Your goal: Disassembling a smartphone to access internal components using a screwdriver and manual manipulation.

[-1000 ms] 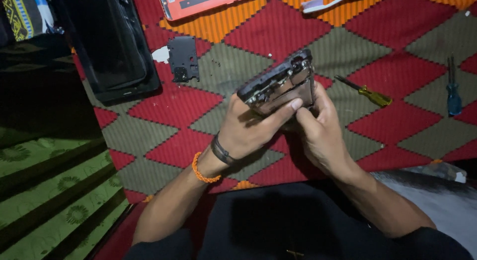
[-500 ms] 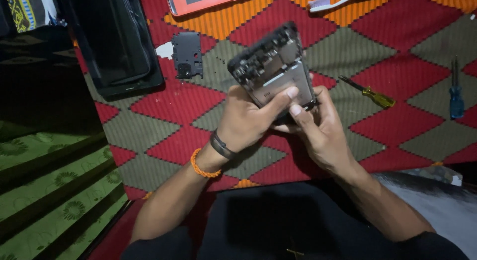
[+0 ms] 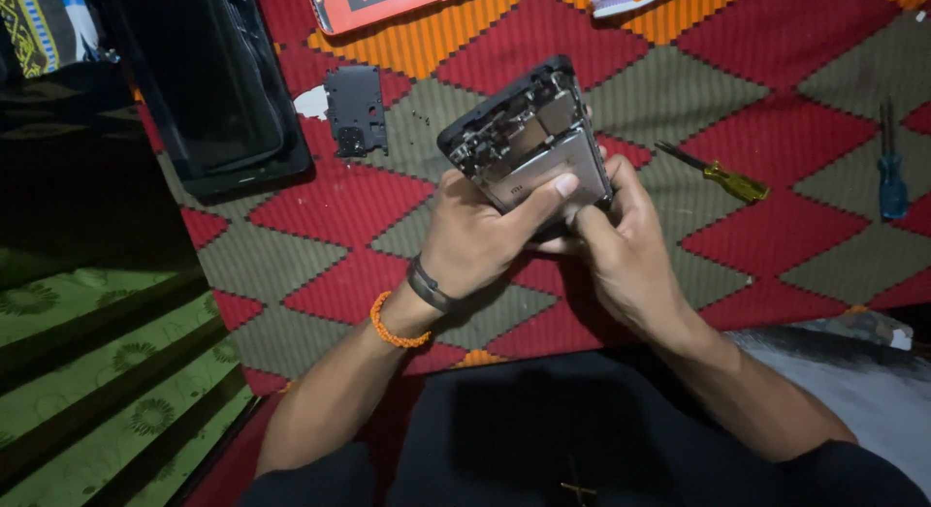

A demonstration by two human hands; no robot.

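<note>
I see my left hand (image 3: 475, 236) closed around an opened phone (image 3: 529, 139), its thumb pressed flat across the pale metal plate in the lower part of the exposed back. My right hand (image 3: 621, 255) is curled under and against the phone's lower right edge, fingers bent tight on it, so both hands grip the same device above a woven rug (image 3: 776, 226). The phone is a dark, rounded rectangle, tilted with its top end away from me; inside it I make out grey shields and small glinting parts, too fine to tell apart. The rug is coarse, with red, olive and orange diamonds. Just left of the phone lies a small black plastic cover (image 3: 355, 110), flat and matte. Further left of the phone sits a glossy black panel (image 3: 208, 90). Right of the phone rests a screwdriver with a yellow handle (image 3: 718, 175), and well beyond it a blue-handled screwdriver (image 3: 890, 168). Above the phone, at the far edge, lies an orange rectangular piece (image 3: 388, 3).
</note>
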